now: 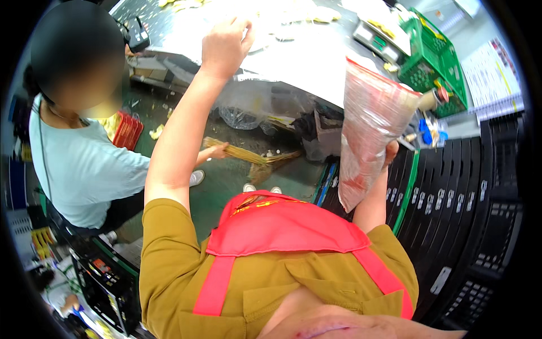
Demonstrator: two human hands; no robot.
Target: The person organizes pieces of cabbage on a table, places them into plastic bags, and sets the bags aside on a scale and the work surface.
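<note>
My left hand (226,46) is raised over the bright metal table (296,63), its fingers bent and partly lost in glare; whether it holds anything cannot be told. At the right, my right hand (391,153) supports a clear plastic bag (368,127) from behind and grips it. The bag has a red-edged top and reddish contents, and hangs tapering down beside my forearm; most of my fingers are hidden by it. Pale yellow pieces (326,15) lie on the table. A digital scale (377,42) with yellow pieces on it stands near the table's right end.
At the left a co-worker in a light blue shirt (84,165) holds a straw broom (245,154) low over the floor. A red basket (129,131) stands beyond. A green plastic crate (440,55) is at the upper right; black crates (444,182) are stacked along my right side.
</note>
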